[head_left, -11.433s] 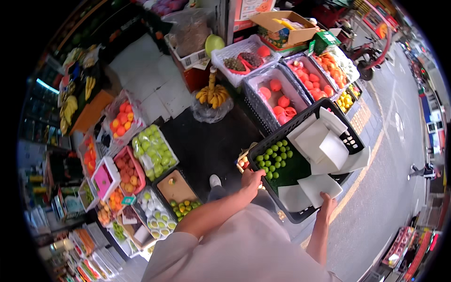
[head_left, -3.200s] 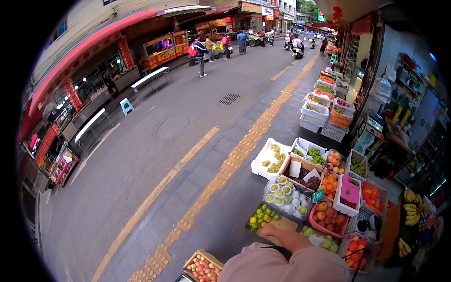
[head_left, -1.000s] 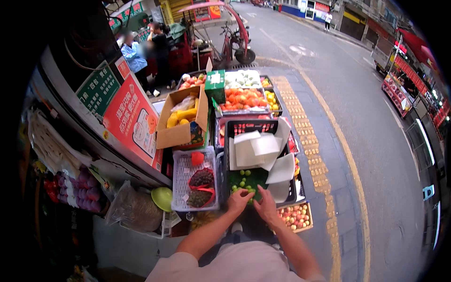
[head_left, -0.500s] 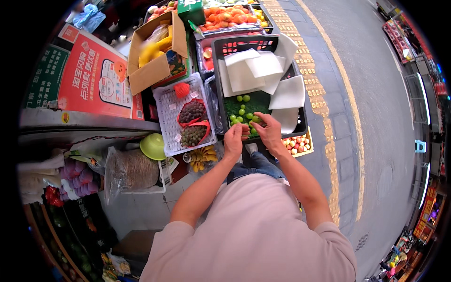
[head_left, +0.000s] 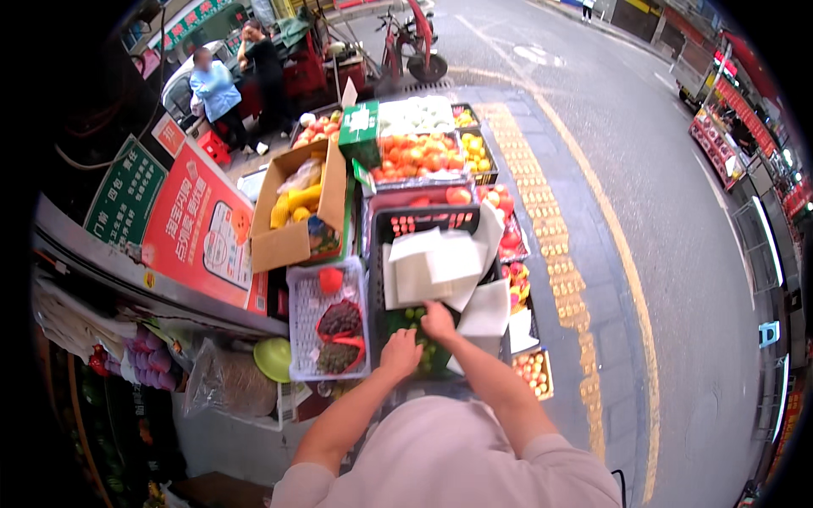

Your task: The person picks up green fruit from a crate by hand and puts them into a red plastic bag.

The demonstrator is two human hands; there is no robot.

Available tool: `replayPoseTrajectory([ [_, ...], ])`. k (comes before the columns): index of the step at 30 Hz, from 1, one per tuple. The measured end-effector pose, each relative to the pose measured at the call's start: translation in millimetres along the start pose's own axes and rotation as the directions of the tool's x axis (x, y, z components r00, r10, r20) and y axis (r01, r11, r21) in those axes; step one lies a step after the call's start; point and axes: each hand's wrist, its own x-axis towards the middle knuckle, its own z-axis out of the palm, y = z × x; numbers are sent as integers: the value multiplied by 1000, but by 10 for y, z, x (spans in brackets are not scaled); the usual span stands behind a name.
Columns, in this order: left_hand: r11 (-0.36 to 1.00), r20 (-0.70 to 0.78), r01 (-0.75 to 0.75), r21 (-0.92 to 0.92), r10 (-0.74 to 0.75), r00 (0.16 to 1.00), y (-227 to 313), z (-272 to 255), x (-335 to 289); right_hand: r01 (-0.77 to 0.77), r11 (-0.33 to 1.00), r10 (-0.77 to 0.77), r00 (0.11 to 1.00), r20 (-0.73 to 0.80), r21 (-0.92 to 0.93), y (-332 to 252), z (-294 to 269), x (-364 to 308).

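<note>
A light fingertip touch should suit the green fruits (head_left: pixel 429 348), kept clear of the white sheets (head_left: pixel 450 259). They lie toward the black crate's (head_left: pixel 378 237) near edge, some between the hands. The left hand (head_left: pixel 401 353) curls by its left edge; the right hand (head_left: pixel 439 323) reaches farther in; whether either grips fruit, I cannot tell.

Head-worn fisheye, looking down and ahead, near above black crate (head_left: pixel 377 262)

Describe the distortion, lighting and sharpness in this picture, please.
Head view: the yellow paving strip bows with fisheye distortion; head view: the white sheets look bright with little surface detail, while the lower left is dark; head view: the left hand and right hand look slightly soft.
</note>
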Motion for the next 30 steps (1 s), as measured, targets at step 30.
replayPoseTrajectory([
  [30, 845, 448, 467, -262, -322, 834, -508, 731, 166, -669, 732, 430, 602, 673, 130, 275, -61, -373],
])
